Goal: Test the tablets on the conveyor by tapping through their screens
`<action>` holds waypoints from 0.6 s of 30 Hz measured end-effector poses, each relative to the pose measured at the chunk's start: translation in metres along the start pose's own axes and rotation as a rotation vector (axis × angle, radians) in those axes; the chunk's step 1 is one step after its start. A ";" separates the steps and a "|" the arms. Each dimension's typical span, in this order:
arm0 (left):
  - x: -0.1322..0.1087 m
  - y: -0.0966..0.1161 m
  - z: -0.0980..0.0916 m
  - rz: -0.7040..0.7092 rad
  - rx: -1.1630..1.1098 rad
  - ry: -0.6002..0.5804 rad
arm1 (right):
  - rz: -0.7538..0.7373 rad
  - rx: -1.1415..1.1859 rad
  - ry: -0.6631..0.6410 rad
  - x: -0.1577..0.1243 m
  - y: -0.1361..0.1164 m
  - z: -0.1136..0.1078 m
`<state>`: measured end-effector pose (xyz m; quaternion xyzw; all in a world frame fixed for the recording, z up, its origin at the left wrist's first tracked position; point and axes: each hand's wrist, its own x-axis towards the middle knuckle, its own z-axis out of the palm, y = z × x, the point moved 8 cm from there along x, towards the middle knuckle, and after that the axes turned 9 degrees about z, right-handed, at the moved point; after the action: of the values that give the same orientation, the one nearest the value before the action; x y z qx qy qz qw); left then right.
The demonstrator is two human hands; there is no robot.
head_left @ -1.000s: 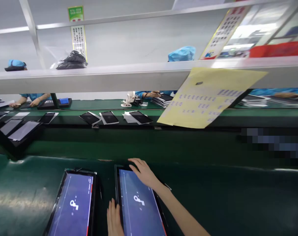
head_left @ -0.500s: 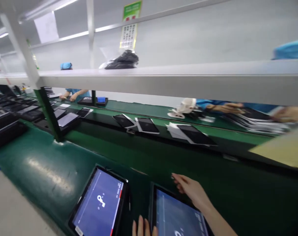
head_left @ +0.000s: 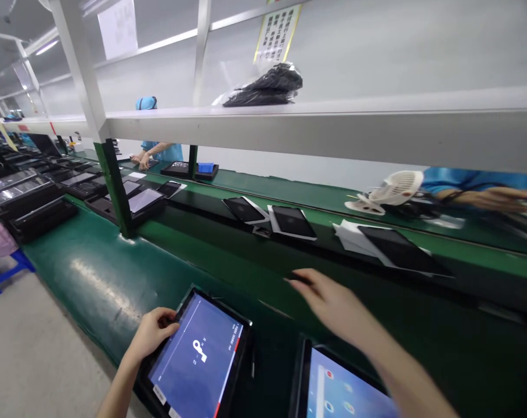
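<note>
Along the green conveyor belt [head_left: 98,290], at eight o'clock, the left hand [head_left: 152,332] curls its fingers over the edge of a tablet [head_left: 198,354], whose blue screen shows a white key icon [head_left: 199,350]; a small white label [head_left: 159,395] on its frame is unreadable. At five o'clock, the right hand [head_left: 333,305] spreads wide over the belt, just above a second tablet [head_left: 337,389] showing app icons.

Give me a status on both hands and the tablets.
Left hand on left tablet's edge. Right hand out over green belt. Right tablet showing app icons.
</note>
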<state>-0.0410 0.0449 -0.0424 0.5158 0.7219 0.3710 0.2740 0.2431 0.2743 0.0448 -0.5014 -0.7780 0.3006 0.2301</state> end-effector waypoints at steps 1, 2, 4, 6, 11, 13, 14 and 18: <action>0.000 -0.003 0.002 -0.012 -0.013 0.004 | -0.031 0.002 -0.050 0.005 -0.011 0.023; -0.001 -0.006 0.003 -0.020 -0.028 0.003 | -0.054 0.005 -0.100 0.010 -0.020 0.046; -0.009 -0.009 0.000 -0.024 -0.067 -0.019 | -0.081 0.011 -0.200 0.019 -0.034 0.091; -0.026 -0.011 -0.003 -0.004 -0.108 -0.065 | -0.089 0.029 -0.300 0.025 -0.041 0.131; -0.086 -0.028 0.008 0.056 -0.089 -0.153 | -0.044 0.125 -0.560 0.027 -0.035 0.200; -0.100 -0.039 0.016 0.079 -0.024 -0.144 | -0.004 0.180 -0.601 0.025 -0.028 0.212; -0.103 -0.043 0.019 0.098 0.009 -0.130 | 0.021 0.212 -0.593 0.025 -0.025 0.215; -0.099 -0.041 0.023 0.228 0.117 -0.074 | 0.174 0.371 -0.419 0.030 -0.010 0.206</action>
<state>-0.0138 -0.0513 -0.0883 0.6229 0.6684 0.3378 0.2260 0.0887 0.2497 -0.0937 -0.4424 -0.6945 0.5534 0.1256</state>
